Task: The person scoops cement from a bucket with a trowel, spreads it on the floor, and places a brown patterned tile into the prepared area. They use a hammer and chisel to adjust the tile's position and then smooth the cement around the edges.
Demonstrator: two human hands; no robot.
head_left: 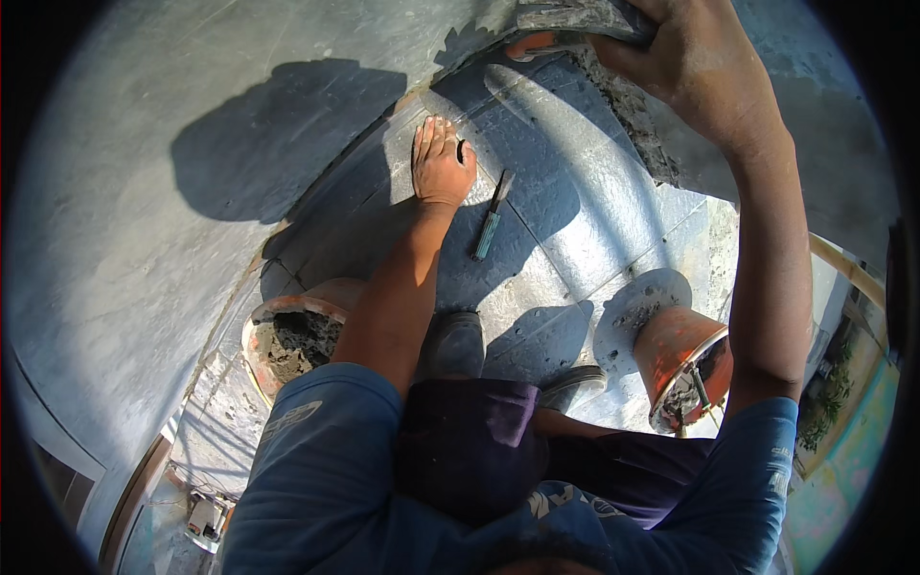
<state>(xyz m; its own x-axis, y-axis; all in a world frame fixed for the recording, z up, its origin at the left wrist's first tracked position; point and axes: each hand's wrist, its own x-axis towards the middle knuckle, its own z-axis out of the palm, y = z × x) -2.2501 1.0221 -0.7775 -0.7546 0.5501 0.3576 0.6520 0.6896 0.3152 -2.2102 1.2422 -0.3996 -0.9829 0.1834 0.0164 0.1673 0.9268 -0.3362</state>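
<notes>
My left hand (443,168) lies flat on the grey tiled floor (546,125), fingers stretched out and close together, with nothing in it. Just right of it lies a knife-like tool (490,218), its teal handle toward me and its narrow blade pointing away. At the top right, my right hand (695,72) is raised. Its fingers curl round the end of a grey, mortar-crusted piece (580,17), partly cut off by the picture's edge, so its kind is unclear. Beneath that piece shows something orange (532,45).
A bucket of mortar (251,350) stands left of my legs. Another orange bucket (671,340), with a stick-like tool in it, tilts at the right. A smooth grey wall (125,259) borders the floor on the left; a rough mortar edge (628,115) runs below my right hand.
</notes>
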